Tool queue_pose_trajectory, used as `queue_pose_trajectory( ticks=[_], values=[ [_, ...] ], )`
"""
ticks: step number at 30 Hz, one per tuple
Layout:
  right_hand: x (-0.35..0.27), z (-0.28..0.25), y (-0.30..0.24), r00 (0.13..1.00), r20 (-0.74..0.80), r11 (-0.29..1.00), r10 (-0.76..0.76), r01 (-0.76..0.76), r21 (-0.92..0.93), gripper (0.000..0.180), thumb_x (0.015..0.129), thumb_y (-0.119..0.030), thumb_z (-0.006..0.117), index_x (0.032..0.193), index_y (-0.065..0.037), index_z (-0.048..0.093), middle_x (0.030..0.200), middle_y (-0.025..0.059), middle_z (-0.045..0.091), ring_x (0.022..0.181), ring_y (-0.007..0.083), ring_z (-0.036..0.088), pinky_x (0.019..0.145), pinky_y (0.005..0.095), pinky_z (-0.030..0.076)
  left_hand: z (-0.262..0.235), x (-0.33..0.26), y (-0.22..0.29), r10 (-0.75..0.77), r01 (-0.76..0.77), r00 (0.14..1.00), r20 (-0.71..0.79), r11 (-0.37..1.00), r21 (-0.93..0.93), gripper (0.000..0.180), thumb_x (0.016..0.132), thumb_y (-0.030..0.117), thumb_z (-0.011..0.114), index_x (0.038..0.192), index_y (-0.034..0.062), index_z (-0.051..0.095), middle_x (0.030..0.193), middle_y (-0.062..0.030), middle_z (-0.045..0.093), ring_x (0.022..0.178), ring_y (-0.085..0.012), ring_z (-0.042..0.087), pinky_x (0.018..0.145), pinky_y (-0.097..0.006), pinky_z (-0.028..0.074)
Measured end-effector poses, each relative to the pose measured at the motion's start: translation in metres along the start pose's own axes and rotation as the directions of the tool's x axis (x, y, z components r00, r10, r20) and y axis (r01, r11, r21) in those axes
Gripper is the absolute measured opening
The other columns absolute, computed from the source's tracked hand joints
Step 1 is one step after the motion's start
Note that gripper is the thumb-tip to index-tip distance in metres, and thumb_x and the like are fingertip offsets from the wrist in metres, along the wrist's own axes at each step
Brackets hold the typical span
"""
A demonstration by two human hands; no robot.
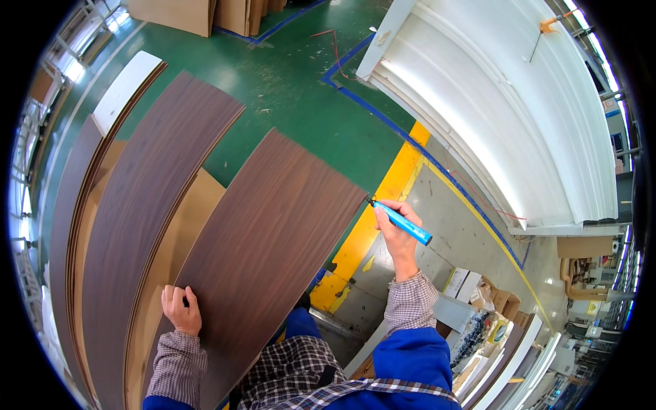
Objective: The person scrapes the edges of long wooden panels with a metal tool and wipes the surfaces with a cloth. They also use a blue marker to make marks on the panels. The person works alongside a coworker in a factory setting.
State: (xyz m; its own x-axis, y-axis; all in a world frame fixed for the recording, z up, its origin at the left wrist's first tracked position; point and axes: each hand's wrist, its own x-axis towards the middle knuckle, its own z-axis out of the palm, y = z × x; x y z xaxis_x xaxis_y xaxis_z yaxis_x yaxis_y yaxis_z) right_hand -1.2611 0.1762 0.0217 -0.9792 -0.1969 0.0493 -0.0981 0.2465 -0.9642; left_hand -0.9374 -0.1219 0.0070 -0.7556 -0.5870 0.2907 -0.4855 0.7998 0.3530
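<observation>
A dark brown wood-grain panel [273, 225] stretches out in front of me, its far right corner beside my right hand. My right hand [394, 231] is closed around a blue marker pen [408, 225], whose dark tip meets or nearly meets that corner. At the panel's left edge lies my left hand [182, 311], its fingers curled at the edge; what the fingertips touch underneath is hidden. Left of it stand more brown panels [154, 157] in stacks, with brown cardboard [188, 212] between them.
White long panels [492, 89] are stacked at the upper right, with an orange-handled tool [549, 26] on top. Boxes and offcuts [492, 307] stand at my lower right. Yellow [396, 184] and blue floor lines cross the green floor [294, 82]. Cardboard sheets [174, 14] stand far back.
</observation>
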Motion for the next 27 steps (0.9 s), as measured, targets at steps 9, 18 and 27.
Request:
queue_pose_trajectory(
  ticks=[9,18,27],
  values=[
    [-0.044,0.014,-0.006,0.999,0.024,0.999,0.022,-0.023,0.042,0.015,0.078,-0.006,0.069,0.089,0.003,0.063,0.07,0.0063,0.064,0.057,0.0082,0.059,0.053,0.0198,0.047,-0.004,0.001,0.003,0.013,-0.013,1.0,-0.024,1.0,-0.023,0.021,0.077,0.004,0.06,0.065,0.0027,0.043,0.07,-0.0133,0.041,0.067,-0.0313,0.043,0.061,-0.041,0.035],
    [-0.137,0.041,-0.02,0.995,0.055,0.989,0.082,-0.088,0.122,0.016,0.079,-0.007,0.068,0.091,0.003,0.063,0.073,0.0066,0.064,0.057,0.0075,0.059,0.052,0.0196,0.048,0.001,-0.002,-0.006,0.041,-0.048,0.995,-0.094,0.996,-0.08,0.02,0.076,0.008,0.062,0.065,0.0053,0.046,0.07,-0.0111,0.045,0.068,-0.0314,0.048,0.062,-0.042,0.038],
    [-0.282,0.091,-0.034,0.998,0.029,0.985,0.063,-0.067,0.157,0.017,0.08,-0.009,0.069,0.09,0.003,0.063,0.072,0.0054,0.064,0.057,0.0075,0.058,0.052,0.0208,0.047,0.005,-0.011,-0.013,0.054,-0.088,0.978,-0.2,0.983,-0.163,0.017,0.074,0.015,0.063,0.066,0.007,0.05,0.073,-0.0086,0.05,0.075,-0.0288,0.052,0.067,-0.04,0.041]
  ],
)
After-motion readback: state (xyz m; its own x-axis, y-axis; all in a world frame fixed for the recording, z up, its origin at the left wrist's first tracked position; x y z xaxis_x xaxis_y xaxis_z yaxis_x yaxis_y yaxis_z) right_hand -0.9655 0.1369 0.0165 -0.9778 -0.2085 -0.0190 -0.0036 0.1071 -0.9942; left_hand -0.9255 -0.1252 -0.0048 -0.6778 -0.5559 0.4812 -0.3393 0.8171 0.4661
